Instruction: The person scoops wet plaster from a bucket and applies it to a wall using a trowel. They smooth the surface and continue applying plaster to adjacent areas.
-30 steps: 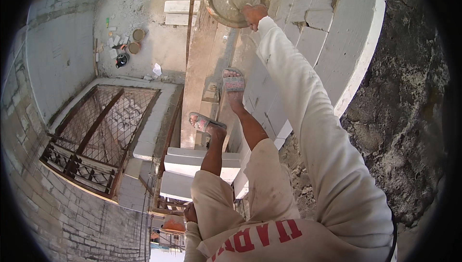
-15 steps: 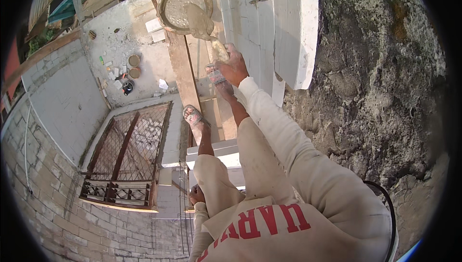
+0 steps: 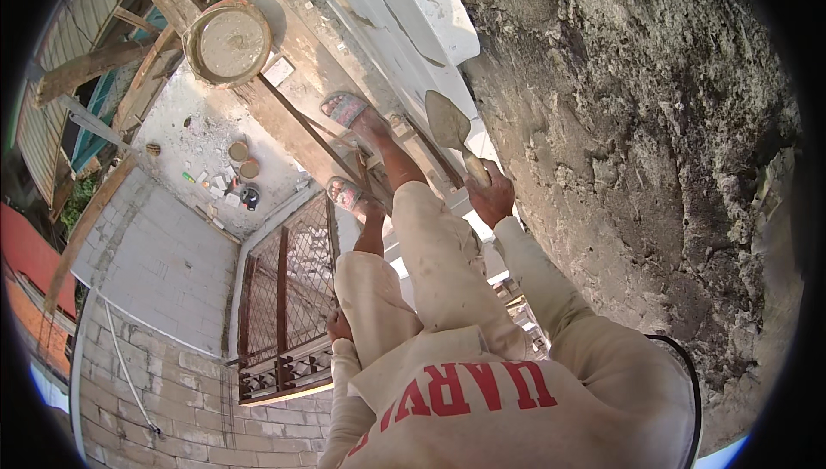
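My right hand (image 3: pixel 490 196) is wrapped round the handle of a trowel (image 3: pixel 448 120). The trowel's mortar-smeared, pointed blade is angled up and left, close to the lower edge of the white block wall and the rough, unevenly plastered wall (image 3: pixel 619 151). A round bucket (image 3: pixel 191 54) of wet grey mortar (image 3: pixel 231 44) stands at the upper left, well away from the trowel. Down beside my left knee is my left hand (image 3: pixel 340 325); my leg and sleeve hide most of it, and its fingers do not show clearly.
My sandalled feet (image 3: pixel 346 110) are on narrow wooden planks (image 3: pixel 288 129) high above a floor (image 3: pixel 185 125) with small containers and scattered debris. A metal-grilled window frame (image 3: pixel 282 305) lies to the left. White blocks (image 3: pixel 404 4) border the rough wall.
My right hand has drawn the trowel away from the mortar bucket, toward me and over to the rough wall. The view has turned, so the bucket now appears farther left.
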{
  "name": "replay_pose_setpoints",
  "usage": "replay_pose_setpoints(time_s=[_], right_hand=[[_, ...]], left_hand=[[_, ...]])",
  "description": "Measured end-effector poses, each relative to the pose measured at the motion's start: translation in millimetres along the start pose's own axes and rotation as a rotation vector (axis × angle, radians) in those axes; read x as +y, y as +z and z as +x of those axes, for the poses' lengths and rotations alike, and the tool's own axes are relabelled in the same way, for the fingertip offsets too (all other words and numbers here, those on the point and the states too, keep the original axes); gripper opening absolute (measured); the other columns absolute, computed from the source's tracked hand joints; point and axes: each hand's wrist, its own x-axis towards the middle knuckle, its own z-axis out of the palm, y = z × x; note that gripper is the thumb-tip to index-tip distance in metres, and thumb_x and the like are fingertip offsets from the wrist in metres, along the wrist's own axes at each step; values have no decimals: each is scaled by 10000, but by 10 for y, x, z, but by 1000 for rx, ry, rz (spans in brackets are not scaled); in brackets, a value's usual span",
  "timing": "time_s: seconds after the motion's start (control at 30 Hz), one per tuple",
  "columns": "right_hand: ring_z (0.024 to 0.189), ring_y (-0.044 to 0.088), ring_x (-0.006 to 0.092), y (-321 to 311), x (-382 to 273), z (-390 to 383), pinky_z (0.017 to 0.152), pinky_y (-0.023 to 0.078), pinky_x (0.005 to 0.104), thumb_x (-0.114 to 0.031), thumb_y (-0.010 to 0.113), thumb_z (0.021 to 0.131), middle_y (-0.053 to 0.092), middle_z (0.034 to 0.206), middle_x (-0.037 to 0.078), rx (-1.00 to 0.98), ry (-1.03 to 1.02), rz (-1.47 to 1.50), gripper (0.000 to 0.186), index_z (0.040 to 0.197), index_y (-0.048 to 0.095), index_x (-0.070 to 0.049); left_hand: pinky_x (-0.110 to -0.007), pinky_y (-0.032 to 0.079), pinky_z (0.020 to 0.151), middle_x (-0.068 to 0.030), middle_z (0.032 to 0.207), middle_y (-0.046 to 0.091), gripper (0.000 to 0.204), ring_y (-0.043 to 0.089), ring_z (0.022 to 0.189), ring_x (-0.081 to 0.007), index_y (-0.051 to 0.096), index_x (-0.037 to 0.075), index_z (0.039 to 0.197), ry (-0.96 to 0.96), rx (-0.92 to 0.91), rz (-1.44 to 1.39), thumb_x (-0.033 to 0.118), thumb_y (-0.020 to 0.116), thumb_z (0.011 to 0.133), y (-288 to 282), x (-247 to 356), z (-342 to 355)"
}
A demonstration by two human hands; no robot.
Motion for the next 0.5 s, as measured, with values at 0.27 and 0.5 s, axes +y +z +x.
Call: replay_pose_setpoints(time_s=[0.27, 0.5], right_hand=[[1154, 638, 369, 923, 525, 467, 888, 545, 519, -232, 653, 908, 641, 1211, 158, 266, -18, -173, 471, 1327, 494, -89], [1220, 626, 372, 1313, 1268, 667, 995, 541, 485, -222, 673, 872, 613, 1330, 175, 193, 120, -275, 649, 1458, 429, -90]], left_hand=[[-312, 495, 602, -32, 776, 723, 255, 627, 671, -105, 759, 13, 938, -39, -25, -102, 235, 648, 1000, -373, 40, 274], [-317, 502, 653, -47, 796, 721, 288, 630, 724, -118, 754, -5, 993, 6, -20, -14, 269, 670, 969, -578, 76, 854]])
